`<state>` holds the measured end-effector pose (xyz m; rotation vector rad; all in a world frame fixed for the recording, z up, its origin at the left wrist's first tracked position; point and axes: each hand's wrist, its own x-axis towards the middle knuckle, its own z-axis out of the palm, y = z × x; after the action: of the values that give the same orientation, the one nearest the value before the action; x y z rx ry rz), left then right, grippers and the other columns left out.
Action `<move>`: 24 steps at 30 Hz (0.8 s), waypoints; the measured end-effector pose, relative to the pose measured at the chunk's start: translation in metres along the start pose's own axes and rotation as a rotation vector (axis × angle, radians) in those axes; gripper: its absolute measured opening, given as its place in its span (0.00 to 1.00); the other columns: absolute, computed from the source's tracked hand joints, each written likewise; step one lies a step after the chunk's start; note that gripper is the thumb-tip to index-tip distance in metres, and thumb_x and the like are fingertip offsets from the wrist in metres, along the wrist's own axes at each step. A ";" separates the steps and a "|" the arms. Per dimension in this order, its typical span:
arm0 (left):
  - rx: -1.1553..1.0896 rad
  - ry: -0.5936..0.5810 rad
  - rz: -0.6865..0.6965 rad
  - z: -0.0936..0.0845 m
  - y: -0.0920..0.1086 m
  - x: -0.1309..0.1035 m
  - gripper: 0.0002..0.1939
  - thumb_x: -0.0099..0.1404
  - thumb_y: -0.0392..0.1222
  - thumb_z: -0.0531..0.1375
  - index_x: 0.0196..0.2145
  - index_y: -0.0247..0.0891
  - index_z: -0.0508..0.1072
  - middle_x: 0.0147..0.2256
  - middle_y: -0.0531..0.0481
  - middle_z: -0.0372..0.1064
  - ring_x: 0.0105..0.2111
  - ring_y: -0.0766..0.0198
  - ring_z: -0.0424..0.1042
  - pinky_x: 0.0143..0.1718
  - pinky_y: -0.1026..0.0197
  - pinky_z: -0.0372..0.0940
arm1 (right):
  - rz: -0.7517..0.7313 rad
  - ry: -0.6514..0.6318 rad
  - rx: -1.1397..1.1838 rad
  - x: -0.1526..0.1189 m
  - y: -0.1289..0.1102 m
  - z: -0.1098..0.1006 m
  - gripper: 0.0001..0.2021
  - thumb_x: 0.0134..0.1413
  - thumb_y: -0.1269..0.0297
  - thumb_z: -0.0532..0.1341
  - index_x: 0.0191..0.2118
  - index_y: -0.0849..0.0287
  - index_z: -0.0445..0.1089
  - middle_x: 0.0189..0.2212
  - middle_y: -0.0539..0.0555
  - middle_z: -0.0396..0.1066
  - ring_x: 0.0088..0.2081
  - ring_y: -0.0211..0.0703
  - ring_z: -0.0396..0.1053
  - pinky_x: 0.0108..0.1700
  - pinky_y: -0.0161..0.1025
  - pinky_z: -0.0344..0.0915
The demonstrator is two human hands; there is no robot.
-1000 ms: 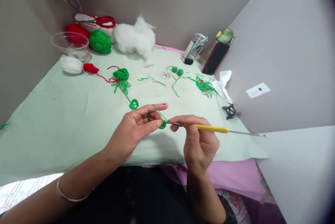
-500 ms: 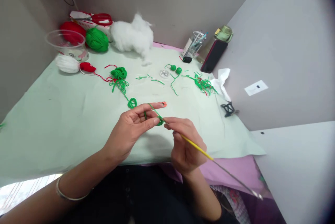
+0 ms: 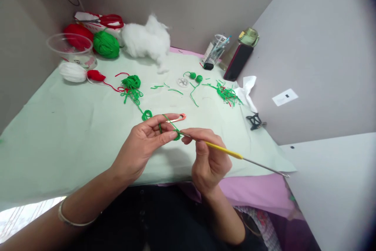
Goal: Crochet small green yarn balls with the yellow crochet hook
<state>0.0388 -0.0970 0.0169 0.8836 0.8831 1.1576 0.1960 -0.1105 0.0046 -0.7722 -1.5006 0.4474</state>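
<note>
My left hand (image 3: 147, 137) pinches a small green crochet piece (image 3: 176, 135) between thumb and fingers, with green yarn (image 3: 171, 121) running over the raised index finger. My right hand (image 3: 209, 157) is closed round a crochet hook (image 3: 225, 150) with a yellow grip and a metal shaft at each end. The hook's near tip meets the green piece; exactly how it sits in the stitches is too small to tell. Just beyond the left index finger lies an orange stitch marker or pin (image 3: 182, 116). A small coil of green yarn (image 3: 147, 115) rests behind the left hand.
At the back stand yarn balls (image 3: 106, 44), white stuffing (image 3: 147, 39), red-handled scissors (image 3: 111, 20) and a clear tub (image 3: 88, 61). Green yarn scraps (image 3: 226, 93), two green crocheted balls (image 3: 196, 76), a phone (image 3: 238, 62), a bottle (image 3: 249, 37) and a black claw clip (image 3: 255, 121) lie rightward.
The hook has swung from a steep slant to a flatter one, its far end rising. My right hand has turned with it; my left index finger has bent slightly, showing more of the orange thing.
</note>
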 end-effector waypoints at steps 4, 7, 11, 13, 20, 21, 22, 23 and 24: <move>-0.010 -0.015 -0.013 -0.001 0.003 -0.001 0.17 0.62 0.41 0.73 0.49 0.53 0.84 0.37 0.54 0.70 0.42 0.66 0.70 0.48 0.65 0.65 | 0.080 0.046 0.019 0.001 -0.002 0.001 0.13 0.71 0.73 0.55 0.48 0.55 0.77 0.38 0.53 0.79 0.34 0.39 0.76 0.36 0.41 0.75; -0.012 -0.020 -0.015 -0.001 0.004 -0.002 0.16 0.64 0.42 0.72 0.49 0.52 0.84 0.36 0.54 0.69 0.42 0.65 0.70 0.48 0.65 0.64 | 0.161 0.065 0.061 0.001 -0.002 0.001 0.12 0.72 0.72 0.56 0.46 0.54 0.77 0.37 0.52 0.79 0.33 0.39 0.76 0.36 0.41 0.74; -0.001 -0.009 -0.021 -0.001 0.005 -0.003 0.15 0.65 0.43 0.71 0.49 0.51 0.84 0.36 0.53 0.69 0.42 0.65 0.69 0.47 0.64 0.63 | 0.233 0.077 0.132 0.001 0.000 0.001 0.11 0.72 0.69 0.56 0.45 0.54 0.77 0.38 0.52 0.80 0.33 0.38 0.76 0.36 0.41 0.74; 0.004 -0.007 -0.021 -0.001 0.005 -0.003 0.14 0.65 0.42 0.70 0.49 0.51 0.84 0.37 0.53 0.69 0.42 0.65 0.69 0.47 0.65 0.63 | 0.239 0.069 0.142 0.002 0.000 0.000 0.11 0.72 0.69 0.56 0.45 0.54 0.77 0.38 0.51 0.79 0.33 0.38 0.76 0.36 0.40 0.74; 0.082 0.003 0.042 -0.003 0.001 -0.004 0.14 0.66 0.44 0.70 0.50 0.51 0.83 0.38 0.53 0.72 0.41 0.65 0.71 0.45 0.65 0.66 | 0.070 -0.025 -0.045 0.002 -0.003 -0.003 0.14 0.70 0.74 0.55 0.49 0.54 0.76 0.38 0.52 0.80 0.36 0.40 0.77 0.37 0.42 0.76; 0.090 0.006 0.045 -0.003 0.000 -0.005 0.14 0.66 0.44 0.70 0.50 0.51 0.83 0.38 0.53 0.73 0.42 0.65 0.72 0.46 0.64 0.66 | 0.004 -0.037 -0.085 0.001 -0.002 -0.003 0.14 0.70 0.74 0.55 0.50 0.54 0.76 0.38 0.53 0.80 0.37 0.42 0.78 0.37 0.43 0.76; 0.093 0.006 0.046 -0.003 0.000 -0.005 0.14 0.66 0.45 0.70 0.50 0.51 0.83 0.39 0.53 0.73 0.42 0.65 0.72 0.47 0.64 0.67 | -0.061 -0.043 -0.119 -0.001 -0.001 -0.003 0.14 0.70 0.74 0.56 0.51 0.54 0.75 0.39 0.54 0.81 0.39 0.44 0.78 0.38 0.44 0.77; 0.089 0.007 0.043 -0.002 -0.001 -0.005 0.15 0.66 0.45 0.70 0.50 0.52 0.83 0.39 0.53 0.73 0.42 0.65 0.72 0.48 0.64 0.67 | -0.108 -0.045 -0.142 -0.002 0.000 -0.003 0.13 0.69 0.74 0.56 0.51 0.54 0.75 0.39 0.55 0.81 0.40 0.46 0.79 0.38 0.46 0.77; 0.081 0.009 0.041 -0.002 -0.001 -0.005 0.15 0.66 0.44 0.70 0.50 0.52 0.83 0.39 0.54 0.73 0.43 0.65 0.72 0.49 0.64 0.67 | -0.130 -0.041 -0.150 -0.003 0.001 -0.002 0.13 0.69 0.74 0.57 0.51 0.54 0.75 0.39 0.56 0.81 0.40 0.47 0.79 0.38 0.46 0.77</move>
<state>0.0363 -0.1019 0.0160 0.9672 0.9287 1.1687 0.1981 -0.1122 0.0021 -0.7811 -1.6256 0.2564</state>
